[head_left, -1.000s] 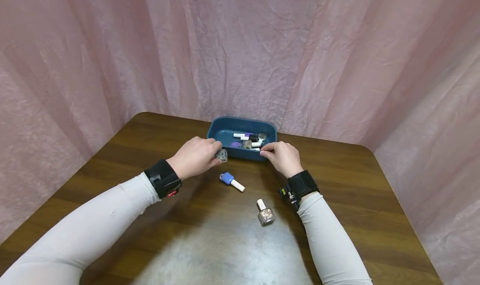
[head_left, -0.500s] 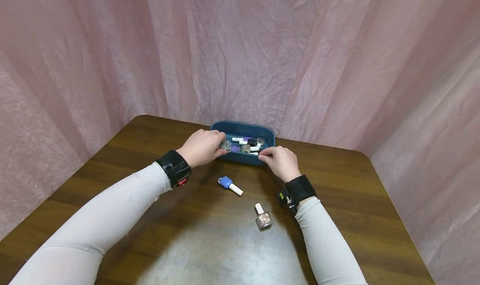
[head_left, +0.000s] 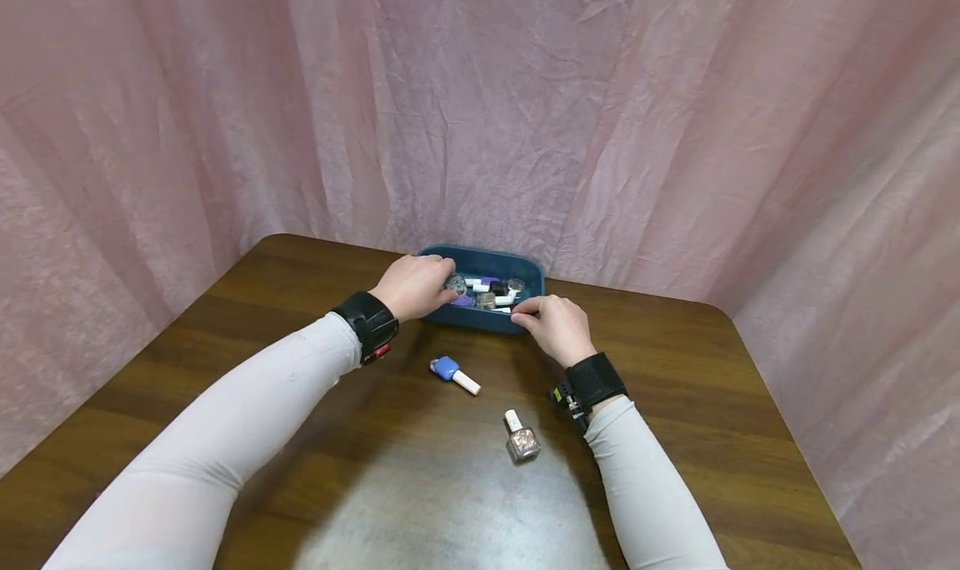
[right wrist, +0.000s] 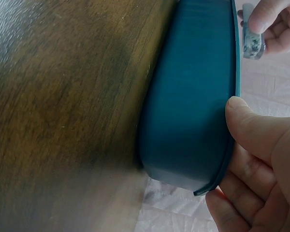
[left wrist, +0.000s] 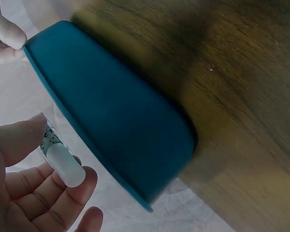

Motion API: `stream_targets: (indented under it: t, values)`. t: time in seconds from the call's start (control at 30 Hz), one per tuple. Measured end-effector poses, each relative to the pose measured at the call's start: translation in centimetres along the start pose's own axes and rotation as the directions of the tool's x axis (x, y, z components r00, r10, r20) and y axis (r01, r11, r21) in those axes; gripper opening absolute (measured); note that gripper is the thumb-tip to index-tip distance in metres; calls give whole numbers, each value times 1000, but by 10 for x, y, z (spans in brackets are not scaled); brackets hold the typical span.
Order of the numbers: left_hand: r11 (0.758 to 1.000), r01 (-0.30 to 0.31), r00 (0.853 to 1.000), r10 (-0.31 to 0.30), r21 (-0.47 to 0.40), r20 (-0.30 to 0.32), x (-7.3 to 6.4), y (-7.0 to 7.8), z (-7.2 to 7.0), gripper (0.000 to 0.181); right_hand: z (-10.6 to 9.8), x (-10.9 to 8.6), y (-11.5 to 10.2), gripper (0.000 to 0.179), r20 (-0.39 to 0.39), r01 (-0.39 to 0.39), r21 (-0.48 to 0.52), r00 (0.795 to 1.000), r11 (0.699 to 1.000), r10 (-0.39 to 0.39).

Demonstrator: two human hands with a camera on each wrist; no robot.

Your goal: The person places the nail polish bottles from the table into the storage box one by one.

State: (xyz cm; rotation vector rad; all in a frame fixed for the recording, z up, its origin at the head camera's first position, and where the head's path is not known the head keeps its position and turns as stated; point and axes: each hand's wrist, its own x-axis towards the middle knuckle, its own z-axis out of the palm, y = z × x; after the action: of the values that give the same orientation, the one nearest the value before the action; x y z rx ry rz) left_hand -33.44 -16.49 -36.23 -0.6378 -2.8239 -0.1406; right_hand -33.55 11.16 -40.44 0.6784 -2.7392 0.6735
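Note:
My left hand (head_left: 414, 287) pinches a nail polish bottle (head_left: 455, 284) with dark speckles over the left part of a blue plastic bin (head_left: 468, 318). In the left wrist view its white cap (left wrist: 66, 166) points away from the thumb, and the bottle is just above the bin's rim. My right hand (head_left: 555, 327) grips the bin's rim at the near right corner, thumb on the outside wall, as the right wrist view shows. Inside the bin lie several nail polish bottles (head_left: 486, 301), purple, black and glittery, partly hidden by the front wall.
On the wooden table (head_left: 405, 437), nearer than the bin, lie a blue nail polish bottle (head_left: 454, 375) with a white cap and a gold glitter nail polish bottle (head_left: 522, 443). A pink curtain (head_left: 480, 112) hangs right behind the table's far edge.
My left hand has moved right and forward, carrying the speckled nail polish bottle from in front of the bin to over it. The right hand keeps its grip on the rim.

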Motion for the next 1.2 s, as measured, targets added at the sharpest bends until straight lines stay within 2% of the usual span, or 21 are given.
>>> stream_targets:
  t: [0.23, 0.53, 0.87, 1.2]
  values:
    - [999, 36, 999, -36, -12, 33, 16, -2, 14, 28, -1, -1, 2, 18, -4, -2, -1, 1000, 1000, 2]
    - [994, 107, 989, -104, -28, 101, 30, 0, 18, 29, -4, 0, 4, 18, -8, -4, -8, 1000, 1000, 4]
    - [979, 199, 965, -189, -41, 182, 37, -8, 32, 35, -3, -3, 2, 18, -4, -10, -3, 1000, 1000, 10]
    - [970, 236, 947, -214, -65, 238, 41, -4, 28, 39, -3, -1, 4, 17, -13, -9, -6, 1000, 1000, 9]
